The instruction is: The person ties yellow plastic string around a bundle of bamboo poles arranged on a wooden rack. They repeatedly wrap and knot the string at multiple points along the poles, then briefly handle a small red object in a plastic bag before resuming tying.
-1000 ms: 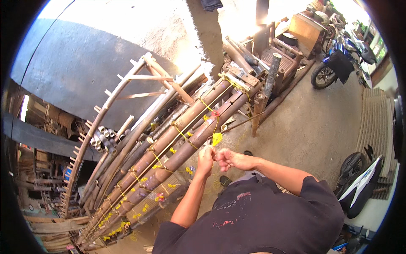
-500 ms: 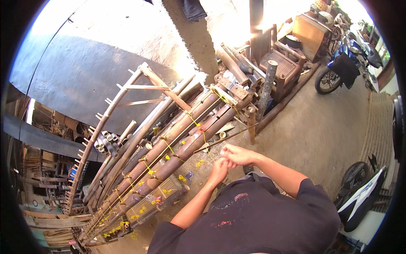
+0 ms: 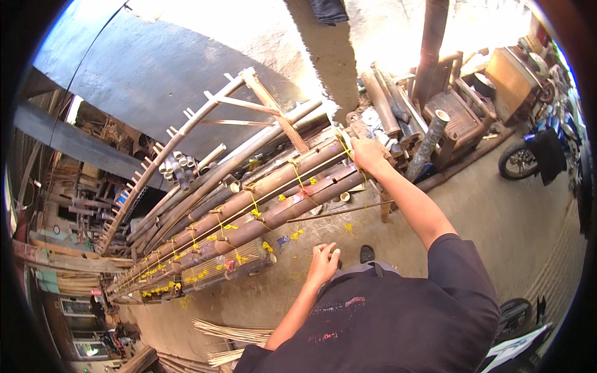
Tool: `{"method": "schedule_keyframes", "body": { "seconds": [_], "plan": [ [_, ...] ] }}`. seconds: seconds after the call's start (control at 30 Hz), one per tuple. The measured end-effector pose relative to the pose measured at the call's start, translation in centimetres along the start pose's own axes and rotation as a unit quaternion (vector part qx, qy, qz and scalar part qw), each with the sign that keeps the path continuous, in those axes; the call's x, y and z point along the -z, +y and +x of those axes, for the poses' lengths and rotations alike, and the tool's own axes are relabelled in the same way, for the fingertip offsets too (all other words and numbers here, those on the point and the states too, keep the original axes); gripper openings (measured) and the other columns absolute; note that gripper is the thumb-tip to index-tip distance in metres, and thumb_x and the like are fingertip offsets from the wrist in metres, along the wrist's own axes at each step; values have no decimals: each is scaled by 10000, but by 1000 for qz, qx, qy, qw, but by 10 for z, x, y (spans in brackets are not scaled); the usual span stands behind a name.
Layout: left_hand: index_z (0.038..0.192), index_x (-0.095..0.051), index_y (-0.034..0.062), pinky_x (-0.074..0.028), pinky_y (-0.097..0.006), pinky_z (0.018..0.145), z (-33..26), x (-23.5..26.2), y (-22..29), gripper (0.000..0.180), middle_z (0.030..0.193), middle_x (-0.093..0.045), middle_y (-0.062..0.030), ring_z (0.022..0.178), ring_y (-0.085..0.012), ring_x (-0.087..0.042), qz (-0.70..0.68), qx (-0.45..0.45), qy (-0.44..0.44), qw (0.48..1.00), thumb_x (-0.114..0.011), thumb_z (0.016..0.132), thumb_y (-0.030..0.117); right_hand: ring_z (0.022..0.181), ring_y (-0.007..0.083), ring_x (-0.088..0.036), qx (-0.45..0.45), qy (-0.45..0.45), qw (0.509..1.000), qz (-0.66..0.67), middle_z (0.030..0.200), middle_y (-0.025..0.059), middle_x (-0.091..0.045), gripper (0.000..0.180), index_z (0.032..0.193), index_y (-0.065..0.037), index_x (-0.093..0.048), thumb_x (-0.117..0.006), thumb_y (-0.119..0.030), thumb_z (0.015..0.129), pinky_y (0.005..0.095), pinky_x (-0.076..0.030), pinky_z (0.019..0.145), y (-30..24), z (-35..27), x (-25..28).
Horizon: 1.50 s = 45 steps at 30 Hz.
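Observation:
My right hand [image 3: 368, 154] reaches out to the near right end of two long brown bamboo poles [image 3: 273, 217] lying side by side. Its fingers are closed against the yellow string [image 3: 344, 147] wound at that end; the fingertips are partly hidden. More yellow string ties, with knotted tufts, run along both poles. In front of my waist, well apart from the poles, my left hand [image 3: 323, 262] is raised, its fingers loosely bent and apart, with nothing visible in them.
A curved bamboo frame with pegs [image 3: 180, 133] leans behind the poles. Beyond their right end stand an upright bamboo post [image 3: 429, 144] and a wooden chair [image 3: 454, 112]. A motorcycle [image 3: 528, 155] is parked at far right. Thin bamboo strips [image 3: 233, 332] lie on the floor at lower left.
My hands, together in front of me before, have parted. The right stretched forward to the poles' end; the left dropped lower, its fingers loosened. The view shifted, bringing the floor strips into sight.

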State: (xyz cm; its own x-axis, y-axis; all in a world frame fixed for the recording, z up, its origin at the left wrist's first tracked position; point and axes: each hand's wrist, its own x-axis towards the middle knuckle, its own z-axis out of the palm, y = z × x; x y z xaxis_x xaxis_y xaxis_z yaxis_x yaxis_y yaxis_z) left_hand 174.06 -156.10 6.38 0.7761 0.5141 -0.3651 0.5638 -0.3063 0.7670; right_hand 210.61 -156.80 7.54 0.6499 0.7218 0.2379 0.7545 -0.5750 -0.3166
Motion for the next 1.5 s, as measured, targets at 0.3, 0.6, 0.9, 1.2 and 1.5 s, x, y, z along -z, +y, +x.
{"method": "schedule_keyframes", "body": {
  "seconds": [0.3,0.6,0.9,1.2,1.5],
  "plan": [
    [1270,-610,16,-508,-363,886,2,10,-16,407,1193,-601,-192,1031,-275,-628,-41,3,23,999,-559,969,284,788,344,-715,21,-40,995,-87,801,203,-693,163,943,22,-617,-550,-103,862,442,-581,659,-6,25,-21],
    [1250,-613,11,-501,-360,859,36,32,8,397,1112,-633,-177,965,-275,-642,-13,-73,-5,997,-564,963,281,817,406,-685,41,-104,991,-70,903,270,-686,212,837,33,-694,-584,-147,832,483,-555,734,10,87,-18],
    [1264,-610,25,-506,-366,854,50,60,-27,394,1097,-631,-170,974,-283,-644,-18,-68,5,997,-563,970,282,604,285,-659,-229,-239,915,231,682,207,-646,354,806,57,-659,-550,-273,870,425,-531,575,51,148,-67],
    [1248,-613,13,-514,-340,793,72,72,-40,395,1008,-651,-148,851,-219,-648,-63,-71,-65,993,-571,971,292,506,122,-472,-272,-135,769,562,626,13,-487,212,760,-75,-512,-433,-190,920,291,-404,459,19,86,-32],
    [1015,-666,16,-482,-284,646,288,101,79,257,752,-640,-14,684,-87,-582,-149,-180,24,972,-525,989,228,606,50,-480,-167,-70,887,424,660,-31,-566,225,911,-30,-723,-528,-142,916,229,-385,569,-1,29,-17]
  ]
}}
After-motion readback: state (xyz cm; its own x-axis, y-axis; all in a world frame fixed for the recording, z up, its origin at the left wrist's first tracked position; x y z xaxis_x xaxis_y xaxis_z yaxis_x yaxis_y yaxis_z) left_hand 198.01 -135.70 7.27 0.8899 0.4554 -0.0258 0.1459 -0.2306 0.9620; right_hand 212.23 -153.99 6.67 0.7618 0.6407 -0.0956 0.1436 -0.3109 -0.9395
